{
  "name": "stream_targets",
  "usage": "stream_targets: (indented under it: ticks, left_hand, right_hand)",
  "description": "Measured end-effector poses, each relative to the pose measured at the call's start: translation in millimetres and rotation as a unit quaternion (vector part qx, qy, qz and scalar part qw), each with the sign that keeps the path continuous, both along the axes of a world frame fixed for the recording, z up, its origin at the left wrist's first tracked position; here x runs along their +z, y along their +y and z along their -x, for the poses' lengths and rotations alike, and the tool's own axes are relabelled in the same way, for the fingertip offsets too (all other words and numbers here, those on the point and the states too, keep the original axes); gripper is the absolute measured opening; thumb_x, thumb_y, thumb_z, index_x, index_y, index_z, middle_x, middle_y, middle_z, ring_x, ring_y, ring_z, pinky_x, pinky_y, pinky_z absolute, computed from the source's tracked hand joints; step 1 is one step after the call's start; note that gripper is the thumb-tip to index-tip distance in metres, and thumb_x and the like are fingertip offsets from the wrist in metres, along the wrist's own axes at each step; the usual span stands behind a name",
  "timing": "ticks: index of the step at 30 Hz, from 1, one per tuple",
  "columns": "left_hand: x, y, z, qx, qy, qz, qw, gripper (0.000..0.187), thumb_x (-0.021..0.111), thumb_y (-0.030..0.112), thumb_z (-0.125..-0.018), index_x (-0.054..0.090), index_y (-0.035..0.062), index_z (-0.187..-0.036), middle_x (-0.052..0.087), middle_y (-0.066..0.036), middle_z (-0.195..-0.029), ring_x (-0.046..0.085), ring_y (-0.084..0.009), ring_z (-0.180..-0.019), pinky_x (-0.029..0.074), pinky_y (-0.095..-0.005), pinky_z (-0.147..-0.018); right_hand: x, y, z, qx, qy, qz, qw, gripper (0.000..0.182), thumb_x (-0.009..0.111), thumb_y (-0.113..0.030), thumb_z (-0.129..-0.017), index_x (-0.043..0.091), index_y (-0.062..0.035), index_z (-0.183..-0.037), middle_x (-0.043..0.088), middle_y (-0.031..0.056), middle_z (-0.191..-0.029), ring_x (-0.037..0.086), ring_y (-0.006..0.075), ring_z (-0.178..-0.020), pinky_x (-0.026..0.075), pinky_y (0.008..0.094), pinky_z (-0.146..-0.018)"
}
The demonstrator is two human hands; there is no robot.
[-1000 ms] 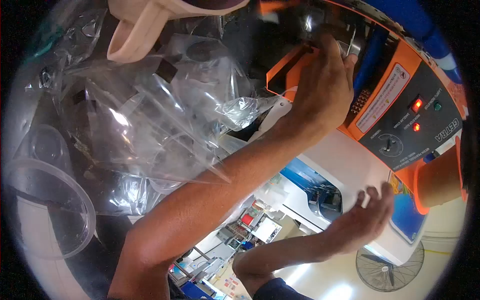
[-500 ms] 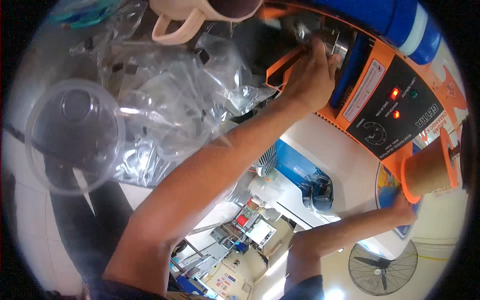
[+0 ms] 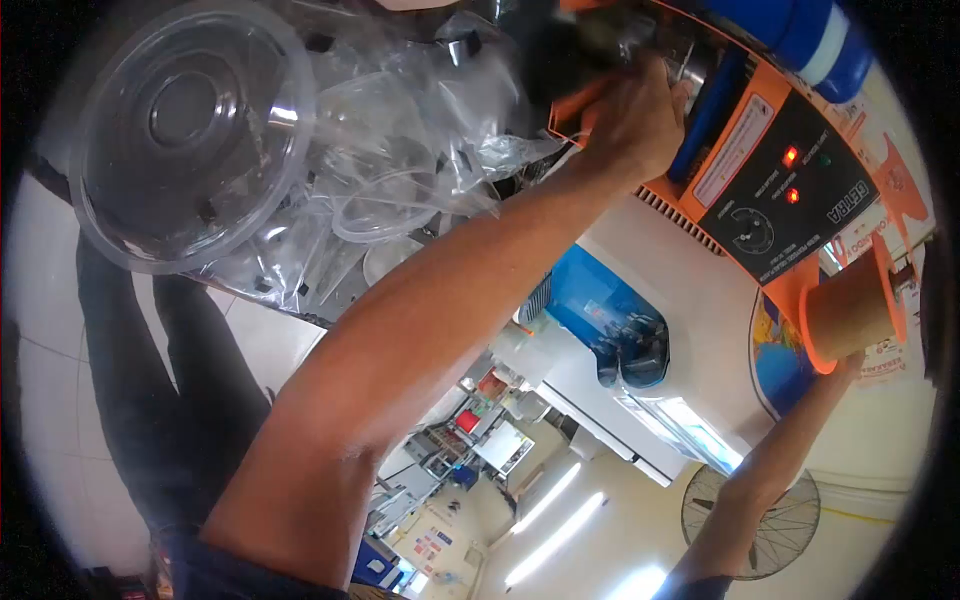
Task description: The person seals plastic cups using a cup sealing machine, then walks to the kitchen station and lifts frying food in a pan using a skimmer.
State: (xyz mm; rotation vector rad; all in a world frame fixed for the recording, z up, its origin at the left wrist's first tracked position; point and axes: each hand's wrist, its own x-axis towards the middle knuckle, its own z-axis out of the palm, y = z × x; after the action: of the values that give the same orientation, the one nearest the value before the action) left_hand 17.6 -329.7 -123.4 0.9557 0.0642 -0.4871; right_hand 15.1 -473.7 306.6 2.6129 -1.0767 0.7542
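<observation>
My left hand reaches into the front of an orange and black sealing machine. Its fingers curl beside a shiny metal ring; what they grip is blurred and partly hidden. My right hand is raised at the far side, behind a brown roll on an orange spool. The roll covers its fingers, so its grip does not show. Two red lamps glow on the machine's panel. Near my left forearm lie clear plastic bags and cups, with a large round clear plastic container beside them.
Beyond the machine is a blue bin-like thing with dark items in it. A blue cylinder with a white band borders the machine. A wall fan and shelves with kitchen goods stand farther off.
The view has shifted, so the clear container looks larger and the pink mug has mostly left the frame. My left hand stays at the machine; my right hand remains behind the roll.
</observation>
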Motion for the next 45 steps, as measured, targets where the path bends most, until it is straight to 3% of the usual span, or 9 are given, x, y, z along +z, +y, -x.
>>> stream_targets:
  ticks: [3, 9, 14, 19, 34, 42, 45]
  left_hand:
    - [-2.2, -3.1, 3.0, 0.056, -0.009, -0.001, 0.998, 0.036, 0.042, 0.032, -0.1, 0.042, -0.0042, -0.104, 0.061, -0.028, -0.08, 0.063, -0.0449, -0.079, 0.05, -0.0523, -0.07]
    - [-3.2, 8.1, 7.3, 0.051, -0.006, 0.036, 0.998, 0.033, 0.045, 0.028, -0.099, 0.044, -0.0047, -0.103, 0.061, -0.028, -0.082, 0.063, -0.0444, -0.081, 0.05, -0.0514, -0.072]
    - [-5.9, 5.0, 5.9, 0.047, -0.02, 0.029, 0.998, 0.032, 0.046, 0.027, -0.099, 0.044, -0.0051, -0.105, 0.062, -0.029, -0.086, 0.064, -0.0431, -0.084, 0.048, -0.0519, -0.073]
    - [-6.9, 9.9, 5.4, 0.021, -0.022, 0.052, 0.998, 0.032, 0.046, 0.026, -0.099, 0.044, -0.0048, -0.106, 0.061, -0.029, -0.09, 0.063, -0.0435, -0.088, 0.047, -0.0526, -0.077]
    - [-8.5, 11.0, 3.5, 0.014, -0.013, 0.053, 0.998, 0.033, 0.049, 0.026, -0.097, 0.045, -0.0065, -0.102, 0.062, -0.028, -0.088, 0.062, -0.0439, -0.088, 0.048, -0.0518, -0.078]
    - [-7.3, 6.9, 2.9, 0.02, -0.001, 0.063, 0.998, 0.032, 0.049, 0.027, -0.098, 0.047, -0.0052, -0.102, 0.062, -0.028, -0.089, 0.062, -0.0438, -0.09, 0.048, -0.0519, -0.078]
    - [-7.6, -0.4, 3.6, 0.045, -0.004, 0.053, 0.998, 0.033, 0.049, 0.027, -0.098, 0.047, -0.005, -0.103, 0.063, -0.027, -0.09, 0.062, -0.0432, -0.091, 0.048, -0.0516, -0.078]
  right_hand:
    - [4.7, -15.0, -5.5, -0.063, 0.191, 0.097, 0.975, 0.06, 0.05, -0.038, -0.093, 0.035, 0.0071, -0.129, 0.042, 0.0285, -0.131, 0.043, 0.0422, -0.122, 0.041, 0.053, -0.097]
    - [32.6, -34.8, -42.1, -0.143, 0.462, 0.2, 0.852, 0.057, 0.05, -0.039, -0.093, 0.04, 0.0059, -0.126, 0.045, 0.0281, -0.127, 0.046, 0.0424, -0.119, 0.042, 0.0528, -0.095]
    - [58.6, -47.1, -66.1, -0.183, 0.595, 0.235, 0.746, 0.054, 0.049, -0.039, -0.092, 0.043, 0.005, -0.124, 0.048, 0.0277, -0.125, 0.048, 0.0426, -0.116, 0.042, 0.0527, -0.094]
    - [68.8, -59.8, -59.8, -0.208, 0.652, 0.262, 0.68, 0.052, 0.049, -0.039, -0.092, 0.047, 0.004, -0.121, 0.051, 0.0274, -0.122, 0.05, 0.0427, -0.113, 0.043, 0.0525, -0.092]
    - [113.2, -58.5, -8.7, -0.231, 0.681, 0.293, 0.63, 0.048, 0.049, -0.04, -0.09, 0.057, 0.0011, -0.114, 0.059, 0.0263, -0.113, 0.057, 0.0432, -0.105, 0.046, 0.0521, -0.087]
    - [136.7, -48.0, 24.0, -0.216, 0.669, 0.3, 0.644, 0.047, 0.049, -0.04, -0.09, 0.063, -0.0005, -0.11, 0.063, 0.0258, -0.109, 0.06, 0.0434, -0.101, 0.047, 0.0518, -0.084]
    - [154.0, -61.7, 34.0, -0.157, 0.65, 0.313, 0.674, 0.041, 0.051, -0.037, -0.087, 0.065, -0.0023, -0.105, 0.066, 0.0247, -0.098, 0.062, 0.0433, -0.095, 0.046, 0.05, -0.079]
